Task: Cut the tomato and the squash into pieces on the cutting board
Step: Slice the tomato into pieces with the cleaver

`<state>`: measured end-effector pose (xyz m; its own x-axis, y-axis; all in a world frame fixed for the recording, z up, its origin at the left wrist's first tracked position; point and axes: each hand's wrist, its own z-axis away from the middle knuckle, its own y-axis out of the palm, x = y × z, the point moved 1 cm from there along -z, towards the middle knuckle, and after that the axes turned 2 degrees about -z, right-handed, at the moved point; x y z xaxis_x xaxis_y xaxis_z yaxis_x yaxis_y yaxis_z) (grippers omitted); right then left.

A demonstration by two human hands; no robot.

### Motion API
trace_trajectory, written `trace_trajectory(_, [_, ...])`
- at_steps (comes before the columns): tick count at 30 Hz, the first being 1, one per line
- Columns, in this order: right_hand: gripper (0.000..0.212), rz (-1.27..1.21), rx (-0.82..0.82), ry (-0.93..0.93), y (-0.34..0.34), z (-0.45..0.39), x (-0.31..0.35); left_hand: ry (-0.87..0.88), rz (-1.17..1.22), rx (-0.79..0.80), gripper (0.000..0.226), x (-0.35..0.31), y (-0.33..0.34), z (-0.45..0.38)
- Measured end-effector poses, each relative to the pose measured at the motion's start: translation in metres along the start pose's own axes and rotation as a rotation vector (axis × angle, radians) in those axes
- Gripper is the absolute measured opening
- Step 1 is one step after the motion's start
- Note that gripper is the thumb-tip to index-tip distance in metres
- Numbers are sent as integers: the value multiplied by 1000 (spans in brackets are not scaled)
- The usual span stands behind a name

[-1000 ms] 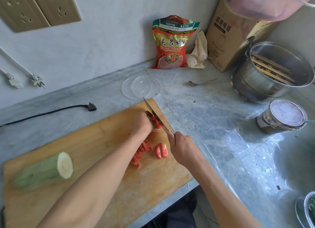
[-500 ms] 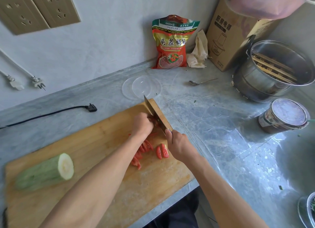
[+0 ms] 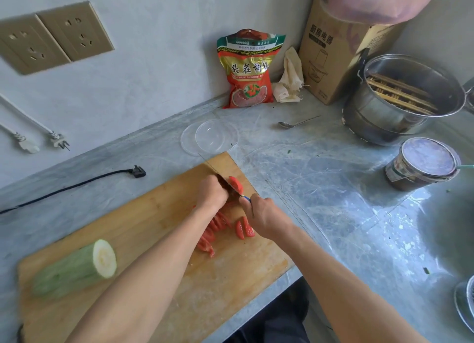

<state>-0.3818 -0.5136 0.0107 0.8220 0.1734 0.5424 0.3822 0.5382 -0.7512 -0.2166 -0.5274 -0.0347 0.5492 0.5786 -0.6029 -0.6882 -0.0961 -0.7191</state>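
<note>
A wooden cutting board (image 3: 143, 219) lies on the grey counter. At its far right corner my left hand (image 3: 211, 192) presses down on a piece of red tomato (image 3: 236, 184). My right hand (image 3: 264, 215) grips the handle of a cleaver (image 3: 218, 171), whose blade stands edge-down against the tomato beside my left fingers. Several cut tomato wedges (image 3: 242, 228) lie just in front of my hands. A pale green squash (image 3: 77, 268) with a cut white end rests on the board's near left part, untouched.
A clear plastic lid (image 3: 209, 137) lies just beyond the board. Farther back stand a red snack bag (image 3: 247, 71), a spoon (image 3: 297, 122), a cardboard box (image 3: 333, 50), a steel pot (image 3: 400, 99) and a tin (image 3: 420, 163). A black power plug (image 3: 138, 172) lies left of the board.
The cleaver tipped up and came back down upright into the tomato, and a fresh slice now stands on the blade's right side. My left hand stayed on the tomato.
</note>
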Motion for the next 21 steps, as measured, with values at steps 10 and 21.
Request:
trace_trajectory(10, [58,-283,-227,58,-30,18,-21,442,-337,132,49,-12,-12,-7])
trace_trajectory(21, [52,-228,-154,39,-8,40,-24,328,-146,97,32,26,-35,15])
